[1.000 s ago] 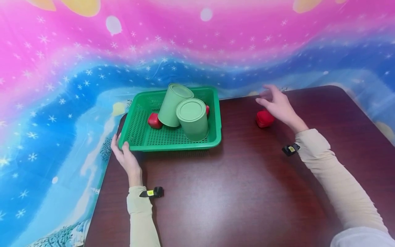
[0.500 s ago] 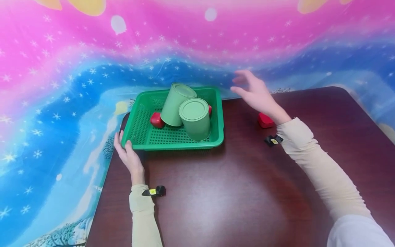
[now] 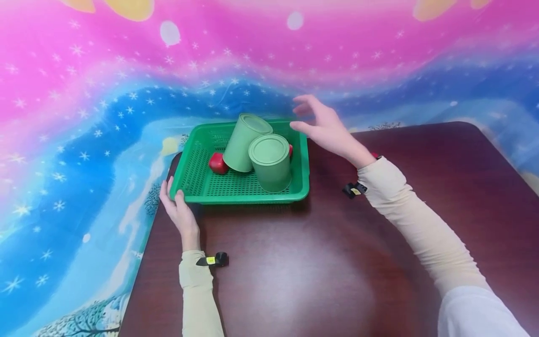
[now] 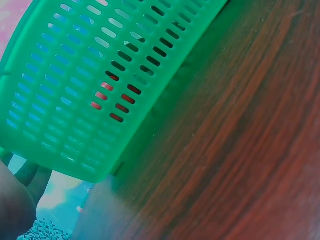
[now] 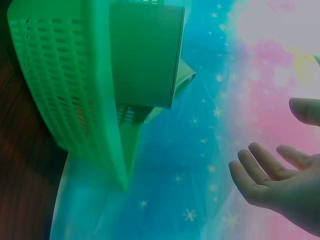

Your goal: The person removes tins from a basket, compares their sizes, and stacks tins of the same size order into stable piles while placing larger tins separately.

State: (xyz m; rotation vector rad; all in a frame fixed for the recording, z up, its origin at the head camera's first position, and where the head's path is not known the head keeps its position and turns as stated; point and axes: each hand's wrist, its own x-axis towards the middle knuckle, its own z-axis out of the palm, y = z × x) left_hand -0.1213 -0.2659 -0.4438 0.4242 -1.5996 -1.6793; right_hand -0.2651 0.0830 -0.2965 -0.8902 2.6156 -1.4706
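Observation:
A green perforated plastic basket (image 3: pixel 244 200) sits at the back left of the table. Inside it, one pale green can (image 3: pixel 271 171) stands upright while a second can (image 3: pixel 241 146) leans behind it. A red rounded block (image 3: pixel 218 163) lies left of the cans, and another red piece (image 3: pixel 291 150) peeks out behind them. My left hand (image 3: pixel 184 217) grips the basket's front left corner, thumb at the rim and fingers outside. Over the back right rim hovers my right hand (image 3: pixel 326 128), fingers spread and holding nothing; the right wrist view shows this hand (image 5: pixel 280 187) apart from the basket.
Past my right wrist, a sliver of a red block (image 3: pixel 375 155) shows on the dark wooden table (image 3: pixel 273 262), mostly hidden by the arm. A pink and blue patterned cloth (image 3: pixel 236 61) hangs right behind the table and along its left side.
My right hand has swung left from above the red block on the table to the basket's back right corner. The left hand keeps its hold; the whole view has shifted slightly.

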